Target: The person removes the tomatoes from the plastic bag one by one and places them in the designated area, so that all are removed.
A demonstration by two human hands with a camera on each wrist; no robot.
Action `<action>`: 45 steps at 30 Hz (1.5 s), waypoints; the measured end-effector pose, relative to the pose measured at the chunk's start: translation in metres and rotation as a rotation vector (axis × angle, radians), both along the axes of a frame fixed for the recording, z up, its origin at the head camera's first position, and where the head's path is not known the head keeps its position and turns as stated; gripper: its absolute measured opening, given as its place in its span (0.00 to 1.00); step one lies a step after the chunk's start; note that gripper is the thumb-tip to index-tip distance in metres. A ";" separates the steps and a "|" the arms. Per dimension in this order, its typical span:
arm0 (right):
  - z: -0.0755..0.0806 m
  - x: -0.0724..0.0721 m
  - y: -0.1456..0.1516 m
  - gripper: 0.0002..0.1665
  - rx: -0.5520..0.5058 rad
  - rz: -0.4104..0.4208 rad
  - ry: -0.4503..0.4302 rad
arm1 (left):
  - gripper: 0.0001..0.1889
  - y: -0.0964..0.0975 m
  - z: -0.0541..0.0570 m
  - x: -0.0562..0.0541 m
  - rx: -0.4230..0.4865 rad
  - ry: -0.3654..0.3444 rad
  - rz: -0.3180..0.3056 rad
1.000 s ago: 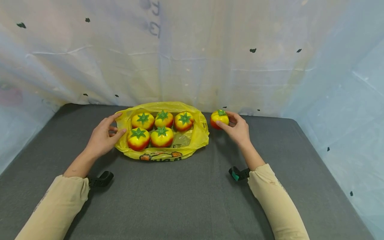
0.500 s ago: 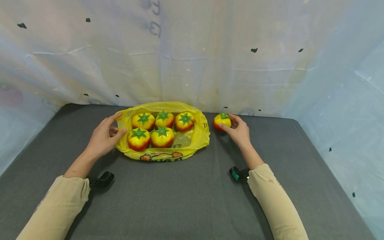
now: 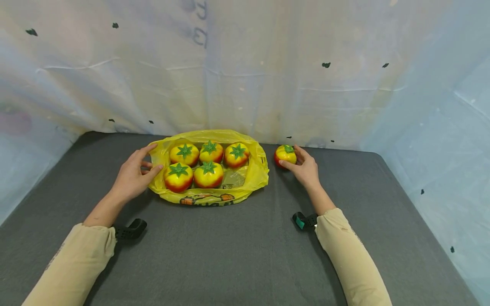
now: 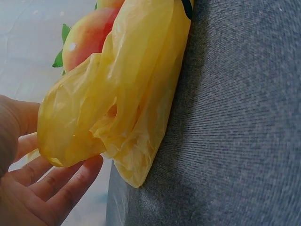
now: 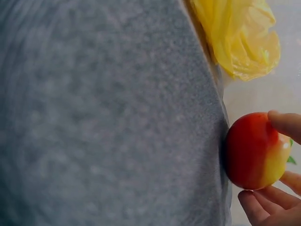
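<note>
The left hand [image 3: 132,176] lies at the left edge of the yellow plastic bag [image 3: 252,176], fingers nearly straight and spread, thumb and forefinger touching the bag's rim. In the left wrist view the fingertips [image 4: 77,181] sit under a crumpled fold of the bag [image 4: 122,103], pressing against it rather than curling round it; nothing is gripped.

The bag lies open and flat on the grey desk [image 3: 229,246], near the back edge, in front of a pale plastic sheet [image 3: 245,68] that hangs as a backdrop. Inside it are 5 toy tomatoes, yellow on top, red below, each with a green star-shaped calyx: 3 in the back row [image 3: 211,151] and 2 in the front row [image 3: 193,176], close together and upright. The right front part of the bag holds no tomato. A printed strip shows on the bag's near edge.

Just right of the bag, apart from it, a 6th tomato [image 3: 285,155] rests on the desk. The right hand [image 3: 304,168] holds it, thumb on the near side and fingers curled round the far side. The right wrist view shows this tomato [image 5: 254,150] touching the desk surface, with fingertips [image 5: 287,125] on its upper and lower sides.

Both forearms wear beige sleeves [image 3: 344,250], each with a dark wrist strap.
</note>
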State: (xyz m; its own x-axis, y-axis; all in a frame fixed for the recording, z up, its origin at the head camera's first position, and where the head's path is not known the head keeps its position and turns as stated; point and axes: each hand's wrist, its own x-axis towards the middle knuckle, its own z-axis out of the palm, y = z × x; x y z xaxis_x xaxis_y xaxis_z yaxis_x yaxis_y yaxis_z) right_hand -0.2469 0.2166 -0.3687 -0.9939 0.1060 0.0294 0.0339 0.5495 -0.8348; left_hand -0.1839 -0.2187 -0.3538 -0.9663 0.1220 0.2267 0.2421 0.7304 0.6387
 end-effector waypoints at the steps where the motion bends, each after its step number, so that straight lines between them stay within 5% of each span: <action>1: 0.000 0.000 0.000 0.47 0.000 0.000 0.002 | 0.32 0.000 0.000 0.000 -0.001 0.001 0.000; 14: 0.017 0.006 -0.003 0.46 0.027 -0.006 0.033 | 0.32 -0.002 0.000 0.000 -0.004 -0.004 0.000; 24: 0.030 0.012 -0.020 0.45 -0.052 0.018 0.120 | 0.32 -0.002 -0.001 0.001 -0.005 -0.003 0.002; 45: 0.033 0.019 -0.065 0.41 -0.087 0.200 0.142 | 0.31 0.002 0.002 0.000 0.005 -0.003 -0.001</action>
